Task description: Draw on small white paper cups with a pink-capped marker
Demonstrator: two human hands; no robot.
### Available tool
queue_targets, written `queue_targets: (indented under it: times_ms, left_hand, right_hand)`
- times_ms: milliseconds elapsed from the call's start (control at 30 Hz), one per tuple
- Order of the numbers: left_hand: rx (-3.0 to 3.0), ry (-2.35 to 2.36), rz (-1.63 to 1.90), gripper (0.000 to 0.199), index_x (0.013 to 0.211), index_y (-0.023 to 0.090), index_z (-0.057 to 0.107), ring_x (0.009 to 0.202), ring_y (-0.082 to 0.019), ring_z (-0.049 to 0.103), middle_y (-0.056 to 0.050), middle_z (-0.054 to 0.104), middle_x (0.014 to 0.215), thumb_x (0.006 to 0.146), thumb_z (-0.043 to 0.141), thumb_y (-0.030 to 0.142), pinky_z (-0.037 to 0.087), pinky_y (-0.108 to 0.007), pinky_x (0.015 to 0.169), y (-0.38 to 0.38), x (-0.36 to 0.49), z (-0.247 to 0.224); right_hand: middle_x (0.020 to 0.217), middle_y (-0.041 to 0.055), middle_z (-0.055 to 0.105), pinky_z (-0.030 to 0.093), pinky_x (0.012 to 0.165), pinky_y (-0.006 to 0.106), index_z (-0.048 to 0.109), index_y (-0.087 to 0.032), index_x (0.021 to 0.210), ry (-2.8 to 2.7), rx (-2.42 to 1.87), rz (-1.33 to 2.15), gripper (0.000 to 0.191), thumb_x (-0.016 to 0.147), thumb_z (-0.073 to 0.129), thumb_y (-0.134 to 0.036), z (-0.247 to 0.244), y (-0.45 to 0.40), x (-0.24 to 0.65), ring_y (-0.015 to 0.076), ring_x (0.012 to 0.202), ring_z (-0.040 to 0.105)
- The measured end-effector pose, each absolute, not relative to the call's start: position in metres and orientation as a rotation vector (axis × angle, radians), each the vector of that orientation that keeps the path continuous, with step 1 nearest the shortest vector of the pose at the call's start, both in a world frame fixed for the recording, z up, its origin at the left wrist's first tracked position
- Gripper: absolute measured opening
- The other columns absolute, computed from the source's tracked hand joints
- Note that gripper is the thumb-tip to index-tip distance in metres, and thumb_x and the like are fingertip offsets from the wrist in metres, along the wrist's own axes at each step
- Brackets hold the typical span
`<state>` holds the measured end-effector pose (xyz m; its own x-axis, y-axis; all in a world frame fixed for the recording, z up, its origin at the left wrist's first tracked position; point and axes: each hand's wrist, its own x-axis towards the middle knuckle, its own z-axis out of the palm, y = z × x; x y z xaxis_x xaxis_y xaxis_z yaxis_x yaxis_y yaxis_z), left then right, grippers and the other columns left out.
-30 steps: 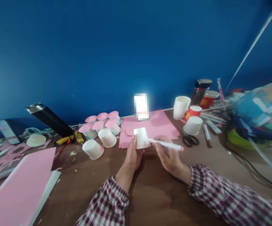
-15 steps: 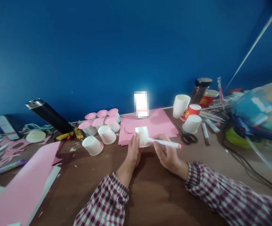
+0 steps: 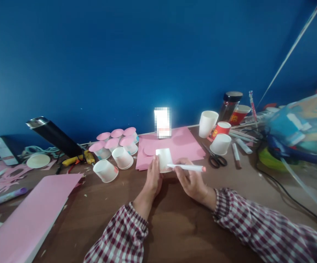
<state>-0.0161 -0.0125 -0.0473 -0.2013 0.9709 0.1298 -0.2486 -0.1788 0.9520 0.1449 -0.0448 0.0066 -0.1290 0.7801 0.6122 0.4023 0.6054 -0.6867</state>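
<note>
In the middle of the head view, my left hand (image 3: 153,178) is closed around the left side of a white paper cup (image 3: 164,159). My right hand (image 3: 191,182) grips a white marker pen (image 3: 190,167) with an orange-red end pointing right; its tip is at the lower right of the cup's wall. Whether the tip touches the cup I cannot tell. Behind the cup lies a stack of pink paper (image 3: 182,140). To the left of my hands, two white paper cups (image 3: 122,158) stand upside down, in front of several cups topped with pink discs (image 3: 114,143).
A blurred bright phone screen (image 3: 163,123) stands against the blue wall. At right are scissors (image 3: 217,159), more paper cups (image 3: 220,144), a lidded jar (image 3: 231,106) and a black cable (image 3: 281,186). At left lie a black flask (image 3: 56,136), a yellow glue gun (image 3: 88,157) and a pink sheet (image 3: 38,215).
The view has shifted slightly, so most things sit a little further left. The pink sheet at left has changed position. Both hands keep their hold on the cup and the marker pen.
</note>
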Motion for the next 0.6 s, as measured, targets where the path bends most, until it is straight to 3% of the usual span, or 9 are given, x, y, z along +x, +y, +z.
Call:
queue_targets:
  times_ms: [167,300,433,600]
  left_hand:
    - [0.934,1.021,1.439,0.041,0.102,0.018,0.063,0.114,-0.036,0.054,-0.016,0.066,0.101,0.073,0.06,0.047,0.052,-0.049,0.084,-0.012,-0.004,-0.04]
    - [0.924,0.979,1.402,0.041,0.097,0.019,0.064,0.093,-0.03,0.063,-0.011,0.067,0.087,0.079,0.054,0.055,0.053,-0.045,0.079,-0.015,0.003,-0.026]
    - [0.869,0.884,1.423,0.037,0.088,0.018,0.064,0.075,-0.02,0.062,-0.007,0.065,0.08,0.082,0.053,0.053,0.051,-0.034,0.072,-0.018,0.007,-0.011]
    - [0.788,0.819,1.385,0.036,0.083,0.017,0.063,0.067,-0.016,0.06,-0.005,0.065,0.076,0.083,0.052,0.052,0.05,-0.029,0.064,-0.02,0.01,-0.003]
  right_hand:
    - [0.086,0.0073,0.062,0.051,0.073,0.036,0.054,-0.02,0.096,-1.745,-0.979,0.452,0.012,0.094,0.044,-0.026,0.009,-0.045,0.144,0.0205,0.079,0.061]
    - [0.085,0.0078,0.062,0.051,0.072,0.036,0.055,-0.02,0.096,-1.748,-0.992,0.461,0.014,0.094,0.043,-0.027,0.008,-0.045,0.145,0.0208,0.078,0.06]
    - [0.087,0.0077,0.062,0.052,0.071,0.036,0.055,-0.021,0.096,-1.744,-1.006,0.448,0.012,0.094,0.044,-0.026,0.006,-0.045,0.145,0.0216,0.081,0.061]
    - [0.086,0.0072,0.062,0.051,0.066,0.032,0.055,-0.021,0.095,-1.742,-1.004,0.432,0.011,0.094,0.045,-0.026,0.007,-0.044,0.145,0.0203,0.078,0.061]
